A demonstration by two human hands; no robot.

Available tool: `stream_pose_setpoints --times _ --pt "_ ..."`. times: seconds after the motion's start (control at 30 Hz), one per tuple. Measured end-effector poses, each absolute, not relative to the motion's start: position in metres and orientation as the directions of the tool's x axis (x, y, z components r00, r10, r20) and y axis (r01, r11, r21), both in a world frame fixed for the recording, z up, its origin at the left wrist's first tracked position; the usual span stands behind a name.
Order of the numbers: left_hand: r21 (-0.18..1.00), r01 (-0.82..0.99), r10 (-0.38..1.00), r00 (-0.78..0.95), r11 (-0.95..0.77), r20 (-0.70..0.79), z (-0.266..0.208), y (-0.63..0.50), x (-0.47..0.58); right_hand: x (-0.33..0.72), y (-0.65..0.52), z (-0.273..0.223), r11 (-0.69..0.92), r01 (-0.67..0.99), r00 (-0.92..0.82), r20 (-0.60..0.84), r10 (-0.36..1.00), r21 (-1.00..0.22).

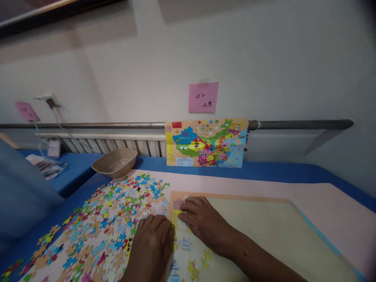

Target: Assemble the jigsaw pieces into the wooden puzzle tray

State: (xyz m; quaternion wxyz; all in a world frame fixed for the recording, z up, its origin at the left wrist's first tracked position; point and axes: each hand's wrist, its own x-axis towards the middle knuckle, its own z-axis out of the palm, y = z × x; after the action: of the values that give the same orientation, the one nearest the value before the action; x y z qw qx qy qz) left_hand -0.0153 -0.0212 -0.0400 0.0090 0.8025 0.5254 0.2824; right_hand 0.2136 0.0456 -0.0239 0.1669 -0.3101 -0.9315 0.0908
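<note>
Against the wall (279,78), a blue counter (273,169) carries a puzzle board (258,231). The right hand (202,221) rests, fingers bent, on the board's far left part; the left (152,241) curls at its left edge. I can't tell whether either pinches anything. Loose pieces (109,203) lie left of the board.

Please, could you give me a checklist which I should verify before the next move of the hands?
1. Map picture hanging in view: ok.
2. Right hand at the board: ok, over its left part.
3. Left hand holding a piece: cannot tell, hidden from view.
4. Loose pieces sorted by colour: not ok, mixed.
5. Yellow pieces within the frame: ok.
</note>
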Motion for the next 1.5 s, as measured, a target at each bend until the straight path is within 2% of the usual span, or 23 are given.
stream_pose_setpoints --times 0.13,0.27,0.53,0.8,0.97,1.07,1.3,1.5 --pt "0.281 0.894 0.905 0.245 -0.350 0.347 -0.023 -0.021 -0.021 0.212 0.043 -0.020 0.785 0.563 -0.744 0.253 0.618 -0.259" --pt "0.268 0.940 0.973 0.173 -0.209 0.150 -0.002 -0.018 -0.015 0.211 0.043 -0.020 0.779 0.569 -0.743 0.241 0.624 -0.263" --pt "0.399 0.916 0.996 0.067 -0.041 -0.051 0.000 0.003 0.003 0.211 0.044 -0.022 0.780 0.563 -0.742 0.249 0.623 -0.275" --pt "0.414 0.910 0.994 0.026 0.020 -0.105 0.002 0.011 0.006 0.212 0.043 -0.019 0.775 0.564 -0.741 0.239 0.627 -0.285" --pt "0.394 0.919 0.999 0.027 -0.015 -0.025 -0.002 0.007 0.006 0.213 0.044 -0.021 0.777 0.563 -0.744 0.236 0.625 -0.283" --pt "0.322 0.944 0.997 0.056 -0.068 0.047 -0.006 0.003 0.006 0.213 0.044 -0.022 0.790 0.543 -0.752 0.254 0.608 -0.286" --pt "-0.025 0.933 0.919 0.357 -0.358 0.170 -0.018 0.002 0.003 0.215 0.043 -0.026 0.796 0.521 -0.741 0.298 0.601 -0.309" --pt "-0.132 0.865 0.819 0.502 -0.485 0.279 -0.028 0.003 -0.007 0.214 0.043 -0.023 0.787 0.533 -0.744 0.271 0.611 -0.311"
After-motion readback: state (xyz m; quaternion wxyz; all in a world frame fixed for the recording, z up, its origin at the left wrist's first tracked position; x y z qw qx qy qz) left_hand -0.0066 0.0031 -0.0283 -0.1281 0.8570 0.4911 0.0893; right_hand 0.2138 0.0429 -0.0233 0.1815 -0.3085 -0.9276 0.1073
